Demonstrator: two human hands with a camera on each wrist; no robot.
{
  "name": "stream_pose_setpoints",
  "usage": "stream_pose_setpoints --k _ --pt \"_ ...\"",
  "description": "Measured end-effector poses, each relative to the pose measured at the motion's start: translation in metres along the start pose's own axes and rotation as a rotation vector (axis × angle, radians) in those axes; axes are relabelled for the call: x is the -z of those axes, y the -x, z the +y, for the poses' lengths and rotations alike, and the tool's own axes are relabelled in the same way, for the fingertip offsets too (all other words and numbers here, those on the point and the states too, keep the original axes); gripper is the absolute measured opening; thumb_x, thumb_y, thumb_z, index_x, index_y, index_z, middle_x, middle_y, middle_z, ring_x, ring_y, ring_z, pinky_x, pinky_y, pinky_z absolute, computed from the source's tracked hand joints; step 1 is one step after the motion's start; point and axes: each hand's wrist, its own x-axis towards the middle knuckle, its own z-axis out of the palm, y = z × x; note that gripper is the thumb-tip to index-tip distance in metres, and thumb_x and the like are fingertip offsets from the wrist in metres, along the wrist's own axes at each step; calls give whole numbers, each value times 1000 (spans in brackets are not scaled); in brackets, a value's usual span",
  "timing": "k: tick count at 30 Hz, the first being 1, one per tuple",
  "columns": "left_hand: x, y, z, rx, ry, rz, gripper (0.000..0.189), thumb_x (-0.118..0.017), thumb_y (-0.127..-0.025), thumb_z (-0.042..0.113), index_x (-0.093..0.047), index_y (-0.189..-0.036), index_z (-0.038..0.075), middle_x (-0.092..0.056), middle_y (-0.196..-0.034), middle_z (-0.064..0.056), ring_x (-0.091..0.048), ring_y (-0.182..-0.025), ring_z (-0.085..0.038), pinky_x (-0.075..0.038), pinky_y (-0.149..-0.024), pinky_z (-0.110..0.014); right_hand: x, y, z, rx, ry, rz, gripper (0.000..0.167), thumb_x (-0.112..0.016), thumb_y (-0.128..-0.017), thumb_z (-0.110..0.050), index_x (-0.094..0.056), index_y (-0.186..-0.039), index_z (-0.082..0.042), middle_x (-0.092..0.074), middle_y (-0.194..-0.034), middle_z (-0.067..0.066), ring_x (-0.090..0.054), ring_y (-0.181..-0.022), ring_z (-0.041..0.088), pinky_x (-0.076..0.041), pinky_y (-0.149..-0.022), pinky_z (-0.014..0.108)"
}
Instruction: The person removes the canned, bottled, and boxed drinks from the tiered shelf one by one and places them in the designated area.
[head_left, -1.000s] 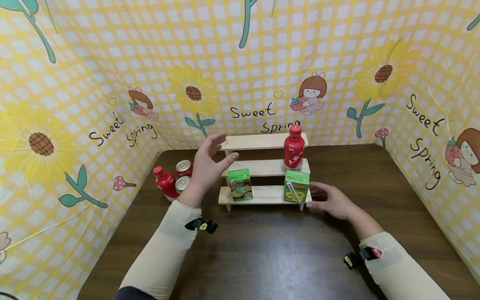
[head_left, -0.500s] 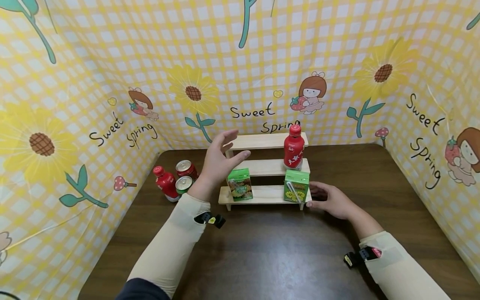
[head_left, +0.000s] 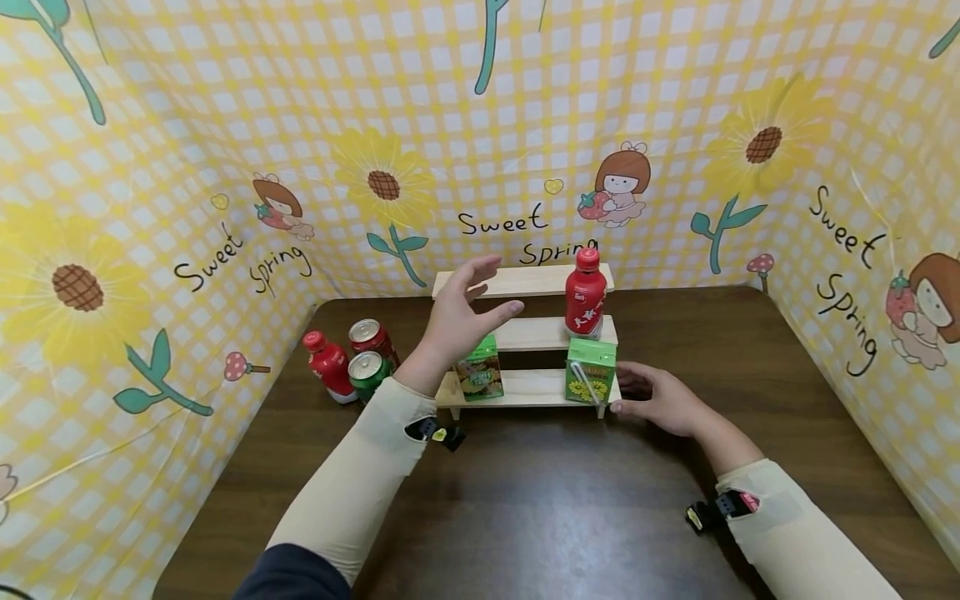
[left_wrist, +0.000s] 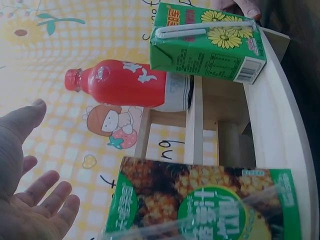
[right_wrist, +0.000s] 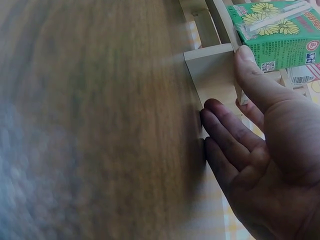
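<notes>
**Rack steadied from the right; left hand unladen over the left end**

Across the near ground, the table (head_left: 525,508) is spanned by two pale sleeves, each with a camera strapped at the wrist; at the far end of one, the right hand (head_left: 660,402) is found beside the wooden rack (head_left: 536,388), the end of its bottom shelf appearing to be pinched between thumb and forefinger, the other fingers being let down toward the table.

The left hand (head_left: 461,323) is held in the air at the rack's left end; its grip is spread, thumb apart from fingers, and nothing is held; the pineapple carton (head_left: 481,377), partly masked by it in the head view, is seen upright on the bottom shelf and untouched; the flower-printed carton (head_left: 592,373) is stood at the right end of that shelf.

On the table, well to the left, a green can (head_left: 367,372), a red can (head_left: 372,335) and a second red bottle (head_left: 330,367) are grouped; farther back, a red bottle (head_left: 585,296) is stood on the middle shelf's right end.

The step in hand is judged to lie between grasps, the rack being steadied meanwhile; for the next move, the left grip should be brought squarely to one drink and closed before any lift; the pineapple carton, being nearest, should not be knocked.
</notes>
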Motion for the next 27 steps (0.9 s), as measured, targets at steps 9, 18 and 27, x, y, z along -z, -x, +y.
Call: stream_pose_setpoints --k 9,18,27 --pt "-18 -10 3 30 -33 -40 68 -86 -90 33 -55 -149 18 -56 -148 0 -51 -138 -16 -44 -112 -41 -1 1 1 19 -24 -7 74 -82 -94 -29 -47 -152 2 -66 -132 19 -62 -124 39 -50 -102 56" --pt "-34 -18 6 32 -44 -97 69 -86 -91 30 -54 -150 18 -54 -151 -3 -51 -138 -18 -46 -111 -41 -1 1 -1 -13 -23 -4 74 -83 -94 -30 -48 -153 -2 -66 -133 17 -61 -125 37 -49 -103 56" --pt "-50 -31 7 45 -52 -130 71 -87 -89 31 -53 -151 18 -55 -150 -3 -52 -137 -22 -48 -110 -40 0 2 -2 -5 -36 -13 74 -81 -95 -28 -47 -154 0 -65 -134 19 -61 -126 39 -50 -103 56"
